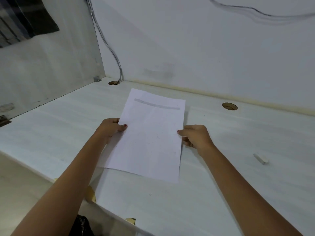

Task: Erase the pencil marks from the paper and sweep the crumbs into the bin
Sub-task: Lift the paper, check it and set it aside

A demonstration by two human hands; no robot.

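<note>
Left of centre, left hand (110, 128) pinches the paper's (150, 155) left edge, thumb on top. Crumbs (156, 137) lie on the sheet at mid-frame; a grey pencil band (156, 104) crosses its top. Right hand (196, 137) pinches the right edge. Eraser (261, 158) lies apart on desk (51, 133), right.

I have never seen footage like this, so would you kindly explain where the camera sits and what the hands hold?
There is no machine here: one camera worn on a person's head looks down at their bare hands. The left hand and right hand each pinch a side edge of a sheet of paper on a white desk. Dark crumbs dot the sheet's middle, and a grey smudged band crosses its far end. A white eraser lies on the desk to the right.
</note>
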